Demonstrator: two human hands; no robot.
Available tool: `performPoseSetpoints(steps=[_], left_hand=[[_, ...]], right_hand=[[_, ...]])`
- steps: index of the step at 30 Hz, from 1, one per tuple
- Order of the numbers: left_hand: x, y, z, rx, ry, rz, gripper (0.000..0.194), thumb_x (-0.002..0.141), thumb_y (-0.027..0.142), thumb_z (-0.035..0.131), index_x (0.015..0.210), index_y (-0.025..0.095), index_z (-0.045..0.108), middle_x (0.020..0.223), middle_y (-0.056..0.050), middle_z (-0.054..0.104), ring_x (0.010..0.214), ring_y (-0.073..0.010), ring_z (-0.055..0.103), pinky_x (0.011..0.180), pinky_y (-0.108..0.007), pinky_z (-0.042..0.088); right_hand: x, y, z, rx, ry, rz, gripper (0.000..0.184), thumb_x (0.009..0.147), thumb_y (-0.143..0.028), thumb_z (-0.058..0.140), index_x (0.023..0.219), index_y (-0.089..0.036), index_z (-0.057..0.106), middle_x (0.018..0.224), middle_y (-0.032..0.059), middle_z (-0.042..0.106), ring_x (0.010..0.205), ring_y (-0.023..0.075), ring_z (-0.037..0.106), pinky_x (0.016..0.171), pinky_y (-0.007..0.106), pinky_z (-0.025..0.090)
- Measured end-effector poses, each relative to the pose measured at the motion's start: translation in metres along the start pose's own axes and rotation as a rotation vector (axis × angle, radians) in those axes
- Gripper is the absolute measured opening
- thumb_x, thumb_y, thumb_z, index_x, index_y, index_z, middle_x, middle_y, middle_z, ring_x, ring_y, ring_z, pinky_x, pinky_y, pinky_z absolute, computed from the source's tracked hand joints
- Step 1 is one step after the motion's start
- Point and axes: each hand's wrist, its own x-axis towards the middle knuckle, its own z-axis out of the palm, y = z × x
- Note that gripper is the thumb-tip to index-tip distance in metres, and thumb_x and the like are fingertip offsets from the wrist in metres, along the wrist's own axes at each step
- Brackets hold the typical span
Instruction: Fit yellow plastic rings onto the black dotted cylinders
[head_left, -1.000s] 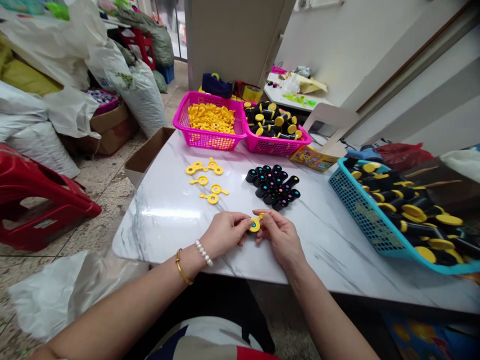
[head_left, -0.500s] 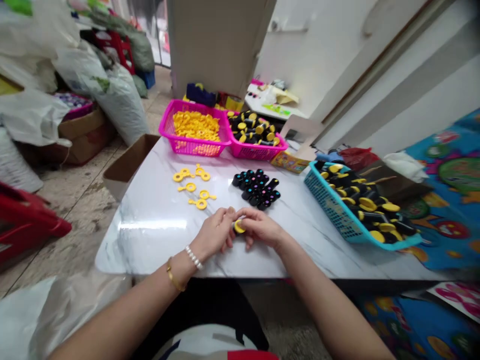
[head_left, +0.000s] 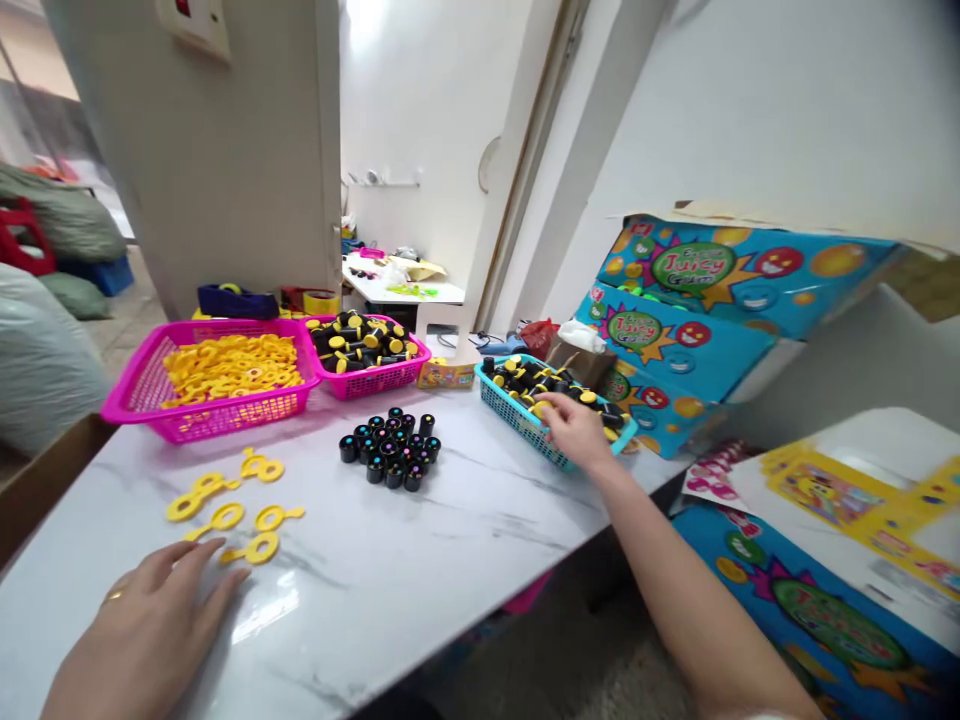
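Note:
My right hand (head_left: 576, 430) is over the near rim of the teal basket (head_left: 517, 418), its fingers curled on a small black cylinder with a yellow cap (head_left: 541, 408). Similar black-and-yellow cylinders fill that basket. My left hand (head_left: 154, 625), a ring on one finger, hovers low over the table's left side with fingers apart. Just past its fingertips lies a yellow ring piece with a stem (head_left: 261, 548), among several like it. A cluster of upright black cylinders with coloured dots on top (head_left: 391, 445) stands mid-table between my hands.
A pink basket of yellow pieces (head_left: 206, 425) stands at the back left, touching a second pink basket of black-and-yellow cylinders (head_left: 375, 380). Blue printed cartons (head_left: 694, 330) are stacked at the right. The marbled table's front edge (head_left: 480, 612) runs diagonally.
My hands have parted from around a black-and-yellow piece at the table's front. The right moved to the teal basket, the left toward the yellow rings. The view has swung right.

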Motion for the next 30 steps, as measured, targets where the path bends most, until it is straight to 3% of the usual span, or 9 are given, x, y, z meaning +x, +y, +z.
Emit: performPoseSetpoints(steps=[4, 8, 11, 13, 17, 20, 25, 28, 30], left_hand=[[0.005, 0.004, 0.001, 0.056, -0.055, 0.019, 0.033, 0.085, 0.045, 0.032, 0.089, 0.025, 0.058, 0.092, -0.007, 0.065, 0.088, -0.0288, 0.059, 0.087, -0.046, 0.048], [0.003, 0.034, -0.024, 0.14, -0.084, -0.022, 0.029, 0.089, 0.033, 0.034, 0.082, 0.021, 0.059, 0.091, -0.006, 0.064, 0.089, -0.0245, 0.059, 0.082, -0.038, 0.049], [-0.001, 0.062, -0.037, 0.138, -0.084, 0.001, 0.027, 0.09, 0.028, 0.039, 0.082, 0.017, 0.062, 0.086, -0.009, 0.062, 0.085, -0.0236, 0.059, 0.079, -0.036, 0.048], [-0.003, 0.085, -0.039, 0.06, -0.123, 0.05, 0.025, 0.091, 0.026, 0.04, 0.086, 0.016, 0.063, 0.087, -0.009, 0.062, 0.085, -0.0215, 0.059, 0.079, -0.033, 0.048], [-0.002, 0.134, -0.036, -0.175, -0.326, 0.139, 0.021, 0.09, 0.022, 0.044, 0.086, 0.017, 0.064, 0.084, -0.005, 0.061, 0.077, -0.0164, 0.059, 0.073, -0.028, 0.047], [0.004, 0.15, -0.031, -0.32, -0.41, 0.168, 0.02, 0.087, 0.019, 0.046, 0.081, 0.017, 0.064, 0.08, -0.005, 0.061, 0.073, -0.0151, 0.059, 0.069, -0.026, 0.047], [0.042, 0.128, -0.013, -0.482, -0.337, 0.038, 0.019, 0.082, 0.03, 0.058, 0.095, 0.017, 0.064, 0.084, -0.004, 0.065, 0.073, -0.0151, 0.061, 0.07, -0.027, 0.047], [0.082, 0.112, 0.01, -0.445, -0.152, -0.11, 0.047, 0.072, 0.031, 0.07, 0.114, 0.014, 0.056, 0.102, -0.008, 0.063, 0.076, -0.0156, 0.06, 0.076, -0.031, 0.049], [0.109, 0.106, 0.026, -0.409, -0.085, -0.149, 0.057, 0.069, 0.029, 0.073, 0.119, 0.012, 0.053, 0.109, -0.011, 0.06, 0.085, -0.0178, 0.06, 0.082, -0.033, 0.048]], right_hand=[[0.035, 0.03, -0.055, -0.117, 0.194, -0.026, 0.014, 0.073, -0.029, 0.068, 0.087, -0.028, 0.069, 0.053, -0.0024, 0.058, 0.054, 0.0198, 0.058, 0.056, 0.031, 0.045], [0.031, 0.045, -0.064, -0.402, 0.322, -0.13, 0.024, 0.077, -0.037, 0.064, 0.097, -0.026, 0.069, 0.06, 0.0028, 0.062, 0.066, 0.0223, 0.062, 0.061, 0.029, 0.041], [0.003, 0.031, -0.031, -0.558, 0.321, -0.259, 0.032, 0.087, -0.039, 0.052, 0.109, -0.022, 0.067, 0.071, 0.0073, 0.065, 0.073, 0.0212, 0.063, 0.066, 0.03, 0.041], [-0.031, 0.006, 0.006, -0.392, 0.174, -0.38, 0.023, 0.086, -0.034, 0.056, 0.099, -0.021, 0.071, 0.076, 0.0064, 0.069, 0.07, 0.0187, 0.063, 0.065, 0.028, 0.044], [-0.104, -0.05, 0.09, -0.128, -0.479, -0.601, 0.023, 0.087, -0.027, 0.057, 0.106, -0.02, 0.067, 0.099, 0.0071, 0.067, 0.078, 0.0153, 0.063, 0.069, 0.025, 0.049], [-0.129, -0.064, 0.132, -0.259, -0.682, -0.643, 0.019, 0.086, -0.024, 0.057, 0.102, -0.019, 0.068, 0.095, 0.0079, 0.065, 0.083, 0.0177, 0.062, 0.074, 0.028, 0.049], [-0.124, -0.042, 0.146, -0.075, -0.783, -0.391, 0.014, 0.086, -0.024, 0.057, 0.085, -0.019, 0.07, 0.078, 0.0028, 0.066, 0.071, 0.0148, 0.059, 0.067, 0.026, 0.045], [-0.119, -0.028, 0.145, 0.237, -0.739, -0.126, 0.016, 0.085, -0.031, 0.059, 0.086, -0.019, 0.069, 0.075, 0.002, 0.065, 0.067, 0.0139, 0.057, 0.063, 0.025, 0.044], [-0.117, -0.022, 0.144, 0.373, -0.664, -0.061, 0.016, 0.081, -0.032, 0.063, 0.082, -0.018, 0.069, 0.08, 0.0032, 0.063, 0.072, 0.0145, 0.056, 0.064, 0.025, 0.043]])
